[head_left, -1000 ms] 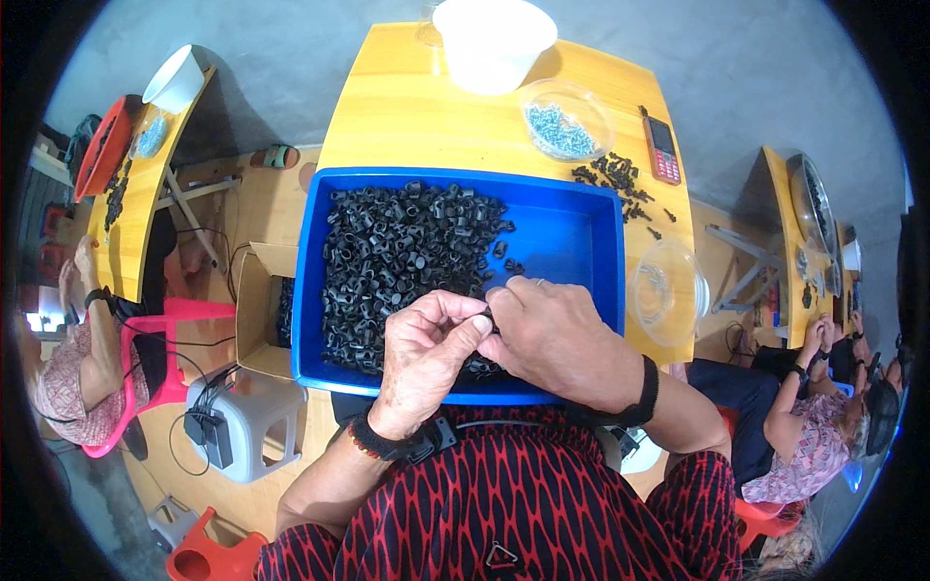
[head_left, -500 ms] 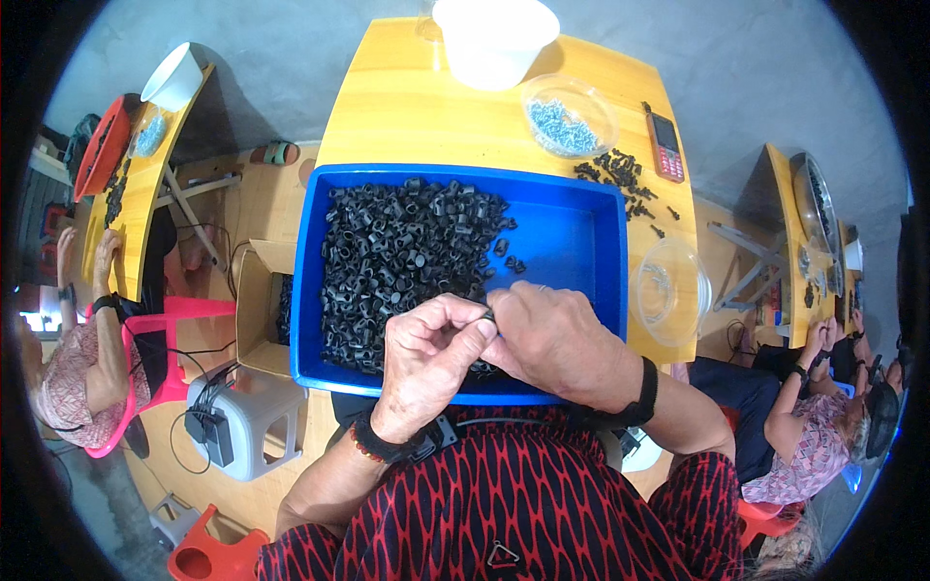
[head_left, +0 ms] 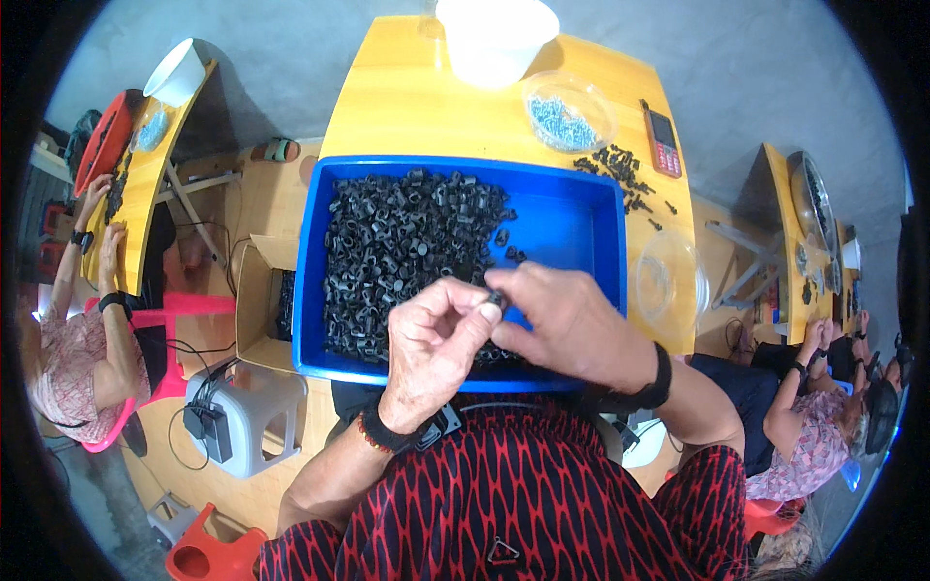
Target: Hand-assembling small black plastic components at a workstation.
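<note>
Over the near side of a blue tray [head_left: 465, 168], my left hand [head_left: 431, 339] pinches a small black plastic part [head_left: 496, 299] between thumb and forefinger. My right hand [head_left: 581, 320] meets it from the right, its bent forefinger against the part and its thumb lower down; the rest of its fingers are curled and slightly blurred. Small black plastic pieces [head_left: 407, 242], many of them hollow, heap up in the left and middle of the tray beneath my hands. A few loose ones [head_left: 513, 254] lie at the heap's right edge.
Behind the tray on the yellow table [head_left: 387, 97] stand a white bowl [head_left: 494, 44] and a clear bowl of bluish screws [head_left: 562, 124]. Black screw-like pieces [head_left: 625, 174], a phone [head_left: 664, 143] and clear lids [head_left: 668, 286] lie right. An open carton [head_left: 262, 334] and grey stool [head_left: 252, 416] stand left. Other people work at both sides.
My right thumb has come away from the left fingertips, and the right hand has shifted slightly right and down. More of the black part shows now. The left hand keeps its pinch.
</note>
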The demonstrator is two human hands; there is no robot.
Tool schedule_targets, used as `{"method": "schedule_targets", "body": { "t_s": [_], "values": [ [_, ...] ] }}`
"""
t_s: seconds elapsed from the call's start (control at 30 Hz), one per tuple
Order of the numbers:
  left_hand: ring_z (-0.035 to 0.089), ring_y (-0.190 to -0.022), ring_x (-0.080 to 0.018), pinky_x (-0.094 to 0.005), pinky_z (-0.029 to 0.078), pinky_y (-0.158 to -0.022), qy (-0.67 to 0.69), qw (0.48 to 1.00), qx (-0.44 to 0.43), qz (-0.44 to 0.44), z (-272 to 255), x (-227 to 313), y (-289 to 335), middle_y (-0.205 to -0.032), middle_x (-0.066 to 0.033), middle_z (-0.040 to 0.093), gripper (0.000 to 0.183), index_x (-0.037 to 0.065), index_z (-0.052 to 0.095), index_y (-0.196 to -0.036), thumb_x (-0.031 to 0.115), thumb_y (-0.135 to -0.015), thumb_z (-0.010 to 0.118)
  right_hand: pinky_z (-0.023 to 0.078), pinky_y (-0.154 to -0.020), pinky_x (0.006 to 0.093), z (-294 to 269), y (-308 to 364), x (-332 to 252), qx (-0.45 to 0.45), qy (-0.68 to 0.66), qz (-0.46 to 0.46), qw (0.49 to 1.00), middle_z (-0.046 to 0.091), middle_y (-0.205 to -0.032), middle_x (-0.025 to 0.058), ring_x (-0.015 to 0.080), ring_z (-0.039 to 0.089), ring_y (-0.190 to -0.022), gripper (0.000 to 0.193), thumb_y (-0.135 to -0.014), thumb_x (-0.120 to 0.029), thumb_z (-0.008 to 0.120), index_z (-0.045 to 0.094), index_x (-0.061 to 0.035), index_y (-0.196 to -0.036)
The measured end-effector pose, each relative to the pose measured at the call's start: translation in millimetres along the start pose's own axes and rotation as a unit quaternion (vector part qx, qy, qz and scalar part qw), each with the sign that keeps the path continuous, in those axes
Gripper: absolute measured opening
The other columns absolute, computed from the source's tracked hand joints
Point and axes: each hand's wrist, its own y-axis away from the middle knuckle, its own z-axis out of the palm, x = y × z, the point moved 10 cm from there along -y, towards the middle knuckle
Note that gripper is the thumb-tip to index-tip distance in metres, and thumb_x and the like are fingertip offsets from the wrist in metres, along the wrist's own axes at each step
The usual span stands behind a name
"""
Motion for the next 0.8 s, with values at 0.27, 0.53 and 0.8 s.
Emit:
{"method": "schedule_targets", "body": {
  "t_s": [0.27,0.53,0.8],
  "values": [
    [0.061,-0.075,-0.0203,-0.0343,0.056,-0.062,0.041,0.981,0.067,0.175,-35.8,55.9,29.2,-0.09,-0.0144,0.062,0.01,0.003,0.057,-0.098,0.012,-0.097,0.057,0.053,-0.07,0.0459,20.5,13.8,15.7,-0.178,-0.103,0.039,0.978,0.065,-0.087,0.0202,0.0406,0.066,-0.082,0.036,-0.082,-0.02,0.076,0.058,0.0039,-0.102],
    [0.052,-0.078,-0.017,-0.0321,0.048,-0.065,0.08,0.953,0.205,0.208,-114.9,76.8,64.0,-0.09,-0.0099,0.055,0.011,0.005,0.053,-0.097,0.015,-0.101,0.054,0.052,-0.071,0.0505,51.5,14.7,5.5,-0.276,-0.038,0.072,0.958,0.064,-0.08,0.025,0.0446,0.065,-0.084,0.04,-0.08,-0.01,0.074,0.044,0.005,-0.102],
    [0.054,-0.078,-0.0169,-0.0316,0.049,-0.066,0.082,0.957,0.222,0.17,-139.6,58.8,61.9,-0.09,-0.0092,0.057,0.012,0.005,0.055,-0.097,0.016,-0.101,0.055,0.054,-0.073,0.0499,64.4,-0.5,13.3,-0.237,-0.066,0.091,0.965,0.066,-0.084,0.0291,0.0457,0.067,-0.082,0.048,-0.082,-0.014,0.075,0.049,0.0059,-0.117]
  ]
}}
